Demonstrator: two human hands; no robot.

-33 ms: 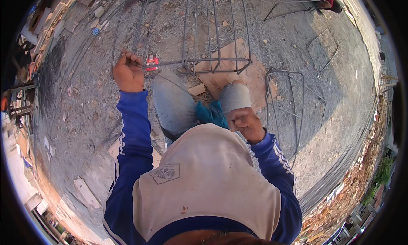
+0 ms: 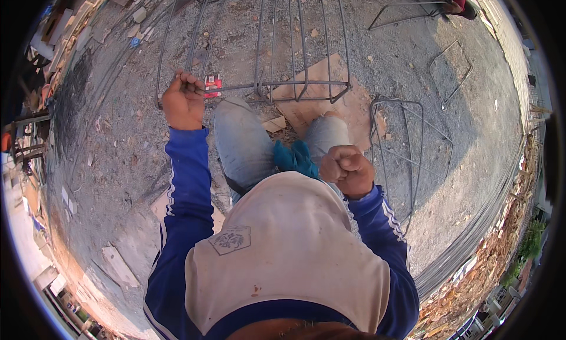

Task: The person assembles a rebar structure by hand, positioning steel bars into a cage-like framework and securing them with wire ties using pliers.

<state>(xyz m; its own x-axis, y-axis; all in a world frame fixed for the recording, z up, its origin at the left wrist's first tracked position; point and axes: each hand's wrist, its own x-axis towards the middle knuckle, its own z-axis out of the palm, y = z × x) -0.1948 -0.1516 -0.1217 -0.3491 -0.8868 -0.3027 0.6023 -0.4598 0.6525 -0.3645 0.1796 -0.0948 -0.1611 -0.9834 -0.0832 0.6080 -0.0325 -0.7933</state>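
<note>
Where the left hand (image 2: 186, 101) meets the near left corner of the metal bar cage (image 2: 305, 81), we see its fingers curled, though whether they grip a bar we cannot tell. We find the right hand (image 2: 349, 170) closed by the right knee (image 2: 328, 134), its contents hidden. Outward, we note a red packet (image 2: 213, 85) beside the left fingers and the cage's near right corner above a brown sheet (image 2: 356, 119).

No legible lettering or numbers
</note>
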